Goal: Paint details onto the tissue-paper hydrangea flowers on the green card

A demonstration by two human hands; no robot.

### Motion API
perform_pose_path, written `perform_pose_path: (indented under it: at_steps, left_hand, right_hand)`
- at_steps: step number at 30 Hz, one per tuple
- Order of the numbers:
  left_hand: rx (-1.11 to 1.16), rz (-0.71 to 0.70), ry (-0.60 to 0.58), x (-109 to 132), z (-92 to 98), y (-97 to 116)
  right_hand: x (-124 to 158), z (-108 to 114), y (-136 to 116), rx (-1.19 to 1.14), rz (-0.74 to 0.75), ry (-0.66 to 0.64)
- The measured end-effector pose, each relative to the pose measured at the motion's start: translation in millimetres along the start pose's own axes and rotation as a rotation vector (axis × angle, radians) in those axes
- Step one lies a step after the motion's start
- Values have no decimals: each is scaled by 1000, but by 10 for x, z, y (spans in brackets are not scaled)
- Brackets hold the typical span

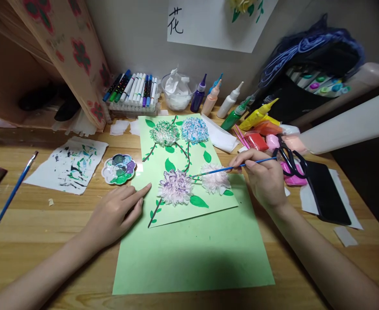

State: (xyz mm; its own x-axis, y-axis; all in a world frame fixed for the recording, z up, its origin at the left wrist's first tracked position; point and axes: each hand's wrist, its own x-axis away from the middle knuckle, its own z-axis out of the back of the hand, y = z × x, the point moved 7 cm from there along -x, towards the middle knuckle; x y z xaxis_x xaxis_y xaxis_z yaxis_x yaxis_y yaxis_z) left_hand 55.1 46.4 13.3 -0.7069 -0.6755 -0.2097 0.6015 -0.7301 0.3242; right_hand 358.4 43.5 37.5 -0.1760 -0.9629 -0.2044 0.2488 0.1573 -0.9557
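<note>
My right hand [265, 176] is closed around a thin blue paintbrush [231, 168], its tip at the right edge of the purple-tinted paper flower [175, 187]. Flat on the left edge of the light green picture sheet [176, 215] lies my left hand [118, 213], index finger stretched out, holding nothing. The sheet also bears a green flower [164, 132], a blue flower [195, 130] and a pale pink flower [215, 178], with painted leaves and dark stems. Underneath is a larger green sheet [192, 262]. A flower-shaped palette [118, 168] with paint stands left of the picture.
On the left lie a paint-stained tissue [71, 165] and another blue brush [15, 191]. Markers [133, 90], a clear bowl [176, 92] and several paint bottles [210, 100] line the back. Black scissors [291, 161] and a phone [328, 191] lie at right.
</note>
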Motion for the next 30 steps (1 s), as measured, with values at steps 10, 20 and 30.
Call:
perform_pose_path:
  at_steps: [10, 20, 30]
  left_hand:
    - [8, -13, 5, -16, 17, 22]
    - [22, 3, 6, -26, 24, 19]
    - [12, -26, 0, -19, 3, 23]
  right_hand:
    - [-22, 14, 124, -19, -63, 23]
    - [-39, 7, 115, 10, -78, 12]
    - [-60, 75, 49, -44, -56, 58]
